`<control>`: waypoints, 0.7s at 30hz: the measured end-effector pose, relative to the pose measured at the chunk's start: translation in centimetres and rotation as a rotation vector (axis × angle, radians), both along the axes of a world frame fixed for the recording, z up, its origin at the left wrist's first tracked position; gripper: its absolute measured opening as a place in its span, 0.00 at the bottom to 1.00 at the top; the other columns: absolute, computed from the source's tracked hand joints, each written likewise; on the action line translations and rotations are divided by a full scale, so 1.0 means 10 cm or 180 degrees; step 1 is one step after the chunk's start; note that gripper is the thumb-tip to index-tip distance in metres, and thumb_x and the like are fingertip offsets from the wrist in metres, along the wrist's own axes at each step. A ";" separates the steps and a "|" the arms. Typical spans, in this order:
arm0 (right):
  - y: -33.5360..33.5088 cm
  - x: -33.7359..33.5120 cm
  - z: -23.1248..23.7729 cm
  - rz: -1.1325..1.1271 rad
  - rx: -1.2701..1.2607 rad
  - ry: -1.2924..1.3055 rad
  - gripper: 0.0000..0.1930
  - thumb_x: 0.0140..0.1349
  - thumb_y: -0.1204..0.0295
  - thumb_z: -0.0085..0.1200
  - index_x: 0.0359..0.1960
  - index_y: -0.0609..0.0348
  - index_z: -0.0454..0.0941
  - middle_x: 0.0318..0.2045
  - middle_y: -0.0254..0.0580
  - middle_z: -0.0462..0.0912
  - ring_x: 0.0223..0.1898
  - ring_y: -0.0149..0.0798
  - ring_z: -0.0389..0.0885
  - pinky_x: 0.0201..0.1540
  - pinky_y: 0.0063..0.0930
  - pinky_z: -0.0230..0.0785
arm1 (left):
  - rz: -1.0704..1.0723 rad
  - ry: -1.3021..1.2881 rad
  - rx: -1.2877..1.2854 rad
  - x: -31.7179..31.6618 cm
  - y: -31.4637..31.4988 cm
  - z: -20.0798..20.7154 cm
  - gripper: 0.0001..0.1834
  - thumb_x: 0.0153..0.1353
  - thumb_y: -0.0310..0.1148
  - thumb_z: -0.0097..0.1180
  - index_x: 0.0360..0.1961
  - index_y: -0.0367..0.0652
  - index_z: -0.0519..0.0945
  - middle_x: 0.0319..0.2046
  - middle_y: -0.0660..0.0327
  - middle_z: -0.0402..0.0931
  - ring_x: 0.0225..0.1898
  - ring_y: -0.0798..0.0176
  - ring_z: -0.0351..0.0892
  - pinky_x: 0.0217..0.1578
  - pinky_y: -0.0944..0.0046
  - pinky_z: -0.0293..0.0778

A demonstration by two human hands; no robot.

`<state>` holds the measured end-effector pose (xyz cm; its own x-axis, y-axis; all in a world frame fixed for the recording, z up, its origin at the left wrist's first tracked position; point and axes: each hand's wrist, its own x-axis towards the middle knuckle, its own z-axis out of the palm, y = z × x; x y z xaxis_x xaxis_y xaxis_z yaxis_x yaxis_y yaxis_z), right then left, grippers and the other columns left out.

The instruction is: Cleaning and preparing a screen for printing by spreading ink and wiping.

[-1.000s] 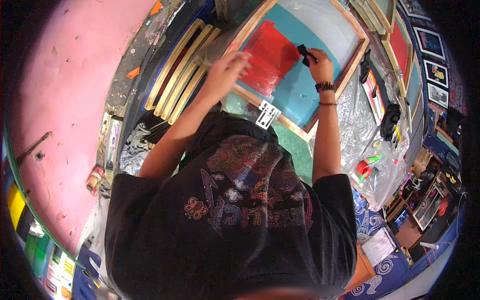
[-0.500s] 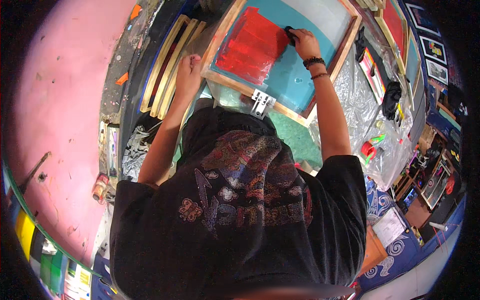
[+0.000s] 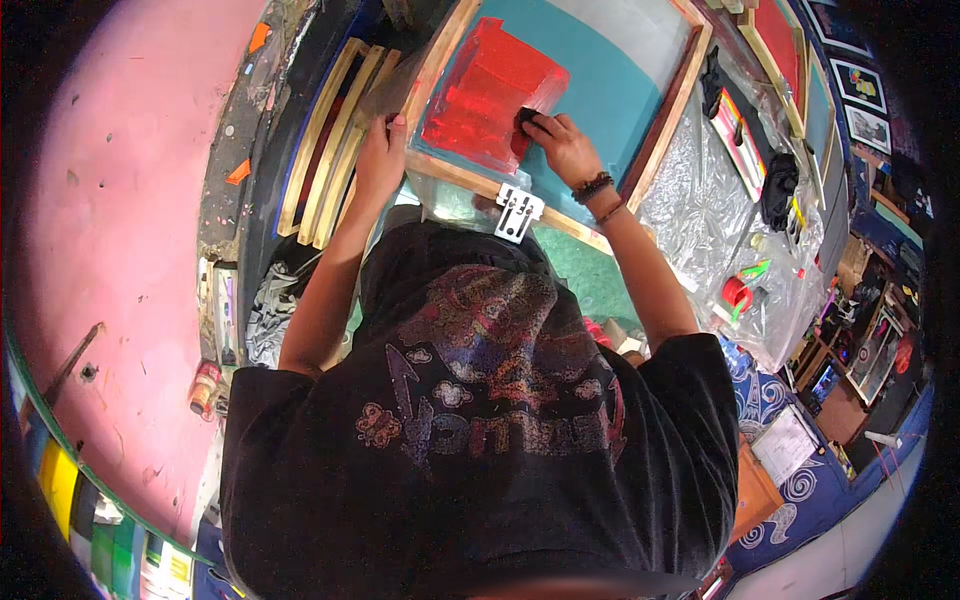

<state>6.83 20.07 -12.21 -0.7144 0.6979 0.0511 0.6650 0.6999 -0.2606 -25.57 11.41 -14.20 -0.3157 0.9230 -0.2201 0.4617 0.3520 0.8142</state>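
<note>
A wooden-framed printing screen [image 3: 455, 172] with teal mesh lies tilted in front of me. A red patch [image 3: 487, 85] covers its left part. My right hand [image 3: 570, 152] pinches a small wad of black cloth [image 3: 525, 117] and presses it on the mesh at the red patch's right edge. My left hand [image 3: 382, 155] is closed at the screen's near left corner, with thumb and fingers against the wood. A white metal clamp [image 3: 518, 212] sits on the near edge of the frame, close to my body.
Several wooden frames [image 3: 330, 150] stand stacked to the left, beside a pink surface [image 3: 130, 200]. On the right, clear plastic sheeting [image 3: 690, 200] carries a red tape roll [image 3: 737, 292] and a black cloth [image 3: 780, 185]. More screens [image 3: 775, 60] lean at the far right.
My right hand has moved left and nearer with the black cloth, onto the red patch's edge. My left hand has closed up against the frame's corner.
</note>
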 end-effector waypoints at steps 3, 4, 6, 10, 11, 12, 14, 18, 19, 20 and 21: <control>0.42 0.19 -0.09 -0.0136 0.0395 -0.0277 0.21 0.58 0.77 0.51 0.53 0.47 0.83 0.54 0.39 0.81 0.51 0.48 0.78 0.53 0.40 0.78 | -0.0065 -0.0064 0.0013 0.05 0.07 0.05 0.29 0.75 0.54 0.40 0.52 0.34 0.74 0.46 0.38 0.79 0.50 0.34 0.78 0.50 0.45 0.72; 0.64 0.20 -0.08 -0.0134 0.0393 -0.0265 0.21 0.58 0.77 0.51 0.53 0.47 0.83 0.54 0.39 0.81 0.51 0.48 0.78 0.53 0.40 0.78 | -0.0111 -0.0099 -0.0072 0.06 0.07 0.06 0.29 0.76 0.54 0.40 0.52 0.34 0.74 0.46 0.38 0.79 0.50 0.34 0.78 0.50 0.45 0.72; 0.97 0.18 -0.02 -0.0629 0.0298 -0.0255 0.21 0.57 0.77 0.52 0.53 0.47 0.83 0.53 0.39 0.82 0.52 0.48 0.78 0.53 0.40 0.78 | -0.0109 -0.0125 -0.0023 0.06 0.08 0.01 0.29 0.75 0.54 0.40 0.52 0.34 0.74 0.46 0.38 0.79 0.50 0.35 0.78 0.50 0.46 0.72; 0.70 0.03 -0.19 -0.0850 0.0381 -0.0185 0.21 0.57 0.78 0.52 0.52 0.48 0.83 0.52 0.40 0.82 0.51 0.49 0.78 0.52 0.40 0.78 | -0.0036 -0.0182 0.0034 0.07 0.09 0.03 0.29 0.75 0.54 0.40 0.52 0.35 0.75 0.46 0.39 0.80 0.51 0.36 0.79 0.50 0.46 0.72; 0.45 0.02 -0.25 -0.0600 0.0456 -0.0023 0.21 0.56 0.79 0.53 0.51 0.49 0.84 0.49 0.38 0.83 0.48 0.48 0.79 0.51 0.40 0.78 | -0.0033 -0.0193 0.0037 0.07 0.10 0.06 0.29 0.75 0.54 0.40 0.52 0.35 0.75 0.46 0.39 0.80 0.51 0.36 0.79 0.50 0.46 0.72; 0.26 -0.02 -0.26 -0.0321 0.0511 0.0150 0.21 0.54 0.79 0.54 0.50 0.49 0.84 0.47 0.36 0.84 0.45 0.47 0.80 0.49 0.40 0.78 | -0.0014 -0.0139 -0.0126 0.05 0.08 0.09 0.29 0.75 0.55 0.40 0.52 0.35 0.75 0.46 0.39 0.80 0.50 0.37 0.79 0.51 0.47 0.72; 0.07 -0.08 -0.14 -0.0145 0.0233 0.0144 0.21 0.54 0.79 0.54 0.50 0.50 0.84 0.47 0.36 0.84 0.45 0.47 0.80 0.49 0.40 0.78 | 0.0049 -0.0081 -0.0291 0.02 0.02 0.10 0.30 0.75 0.55 0.40 0.52 0.35 0.75 0.46 0.40 0.80 0.50 0.37 0.79 0.51 0.47 0.72; 0.55 0.10 -0.16 -0.0211 0.0463 0.0127 0.19 0.58 0.78 0.51 0.50 0.49 0.84 0.52 0.41 0.82 0.48 0.49 0.79 0.52 0.41 0.76 | 0.0021 -0.0147 -0.0049 0.07 0.08 0.05 0.28 0.75 0.54 0.40 0.53 0.36 0.75 0.46 0.40 0.80 0.50 0.37 0.79 0.51 0.48 0.72; 0.75 0.08 -0.12 -0.0510 0.0334 -0.0407 0.19 0.58 0.78 0.51 0.50 0.50 0.84 0.51 0.42 0.83 0.46 0.48 0.80 0.51 0.41 0.75 | 0.0014 -0.0214 0.0018 0.08 0.07 0.02 0.28 0.75 0.54 0.40 0.53 0.37 0.75 0.46 0.41 0.80 0.50 0.37 0.79 0.51 0.48 0.72; 0.89 0.07 -0.12 -0.0495 0.0340 -0.0397 0.19 0.58 0.78 0.51 0.50 0.50 0.84 0.51 0.42 0.83 0.46 0.48 0.80 0.51 0.41 0.75 | 0.0030 -0.0205 0.0023 0.08 0.07 -0.01 0.28 0.75 0.54 0.40 0.53 0.37 0.75 0.46 0.41 0.80 0.50 0.37 0.79 0.51 0.48 0.72; 1.02 0.05 -0.11 -0.0701 0.0450 -0.0190 0.19 0.57 0.78 0.51 0.50 0.50 0.84 0.51 0.42 0.83 0.46 0.48 0.80 0.50 0.41 0.75 | 0.0037 -0.0214 0.0070 0.08 0.07 -0.04 0.28 0.75 0.53 0.41 0.52 0.37 0.75 0.45 0.41 0.80 0.49 0.38 0.79 0.50 0.48 0.72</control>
<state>7.36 30.24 -13.30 -0.5507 0.8258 0.1214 0.8166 0.5632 -0.1265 -24.72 12.16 -14.65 -0.3116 0.9242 -0.2210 0.4017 0.3388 0.8508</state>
